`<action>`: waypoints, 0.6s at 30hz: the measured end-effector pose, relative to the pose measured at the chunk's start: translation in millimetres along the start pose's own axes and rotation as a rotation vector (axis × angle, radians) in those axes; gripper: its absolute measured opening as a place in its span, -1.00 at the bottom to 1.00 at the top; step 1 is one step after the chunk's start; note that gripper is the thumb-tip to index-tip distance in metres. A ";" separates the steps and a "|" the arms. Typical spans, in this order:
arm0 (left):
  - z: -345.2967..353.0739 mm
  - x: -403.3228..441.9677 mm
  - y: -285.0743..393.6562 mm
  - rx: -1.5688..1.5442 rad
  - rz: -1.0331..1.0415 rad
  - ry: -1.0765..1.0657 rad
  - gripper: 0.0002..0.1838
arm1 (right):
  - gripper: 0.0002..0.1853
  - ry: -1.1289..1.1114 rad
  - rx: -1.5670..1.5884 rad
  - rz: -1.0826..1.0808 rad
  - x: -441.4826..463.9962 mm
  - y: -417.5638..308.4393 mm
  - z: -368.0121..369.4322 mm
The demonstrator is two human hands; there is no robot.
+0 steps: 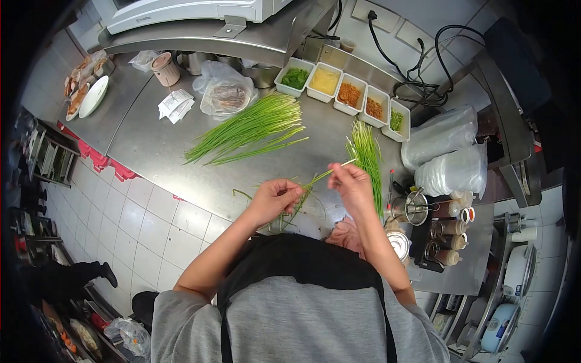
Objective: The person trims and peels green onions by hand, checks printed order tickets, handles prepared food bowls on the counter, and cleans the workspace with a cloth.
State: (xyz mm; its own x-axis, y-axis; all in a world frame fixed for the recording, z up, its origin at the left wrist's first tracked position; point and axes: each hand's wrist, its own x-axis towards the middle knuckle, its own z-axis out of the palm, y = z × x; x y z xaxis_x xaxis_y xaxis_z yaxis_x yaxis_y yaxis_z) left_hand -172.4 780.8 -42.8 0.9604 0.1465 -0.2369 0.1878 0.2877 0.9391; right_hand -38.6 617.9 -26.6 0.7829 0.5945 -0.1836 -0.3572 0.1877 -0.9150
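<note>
Over the steel counter, my left hand (278, 198) is closed in a pinch on a few thin green chives (316, 179). My right hand (351, 184) has its fingers together at their pale end, which sticks out past the fingertips. Loose, limp green strands (284, 222) lie on the counter below my hands. A large pile of chives (257, 127) lies beyond my left hand, pale ends toward the right. Another bunch of chives (365, 158) is just right of my right hand.
White tubs (322, 83) of chopped food line the back. A plastic bag (227, 91), paper slips (175, 105) and a cup (165, 69) stand back left. On the right are stacked plastic bags (451, 166), a metal container (414, 209) and sauce bottles (451, 227). A shelf (260, 45) overhangs the back.
</note>
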 end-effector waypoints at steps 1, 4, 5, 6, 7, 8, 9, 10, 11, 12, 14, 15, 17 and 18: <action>-5.0 -1.1 -2.9 0.013 0.004 0.007 -0.83 | -0.84 0.024 0.017 -0.017 0.7 -5.7 -5.1; -16.4 -7.0 -9.7 0.002 0.000 0.025 -0.83 | -0.84 0.088 0.049 -0.078 0.2 -18.7 -17.1; -19.5 -9.3 -12.0 0.016 0.012 0.030 -0.83 | -0.84 0.103 0.049 -0.104 -0.3 -22.5 -18.8; -22.4 -11.4 -14.1 0.031 0.025 0.034 -0.83 | -0.84 0.117 0.049 -0.131 -0.4 -25.4 -20.0; -25.1 -12.9 -15.8 0.046 0.037 0.038 -0.83 | -0.84 0.117 0.040 -0.169 -1.2 -26.9 -21.2; -27.6 -14.1 -17.2 0.059 0.031 0.050 -0.83 | -0.83 0.110 0.043 -0.198 -2.2 -29.4 -20.9; -29.6 -14.9 -18.8 0.071 0.025 0.062 -0.83 | -0.83 0.104 0.045 -0.226 -3.8 -33.1 -20.2; -31.0 -15.0 -20.3 0.082 0.019 0.074 -0.84 | -0.83 0.098 0.046 -0.255 -5.4 -36.9 -19.8; -32.6 -14.8 -21.9 0.087 0.020 0.083 -0.84 | -0.83 0.080 0.052 -0.297 -6.8 -39.9 -20.2; -34.4 -14.5 -23.5 0.092 0.021 0.093 -0.85 | -0.83 0.062 0.059 -0.338 -8.3 -42.7 -20.4; -36.0 -13.0 -25.6 0.080 0.028 0.116 -0.86 | -0.84 0.006 0.063 -0.416 -12.9 -47.0 -16.9; -35.9 -11.8 -26.2 0.062 0.033 0.127 -0.86 | -0.85 -0.030 0.061 -0.451 -17.4 -47.9 -13.5; -37.5 -8.2 -29.7 0.010 0.033 0.150 -0.86 | -0.86 -0.113 0.012 -0.521 -27.4 -48.4 -7.9; -39.2 -5.0 -32.8 -0.024 0.028 0.162 -0.86 | -0.87 -0.161 -0.034 -0.557 -33.0 -48.0 -5.7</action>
State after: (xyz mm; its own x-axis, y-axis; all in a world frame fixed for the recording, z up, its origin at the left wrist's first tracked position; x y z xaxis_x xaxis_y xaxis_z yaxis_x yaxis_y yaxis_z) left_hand -191.5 807.7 -82.2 0.9191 0.3049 -0.2496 0.1548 0.3032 0.9403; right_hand -44.3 584.8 21.3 0.7597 0.5255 0.3831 0.1045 0.4828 -0.8695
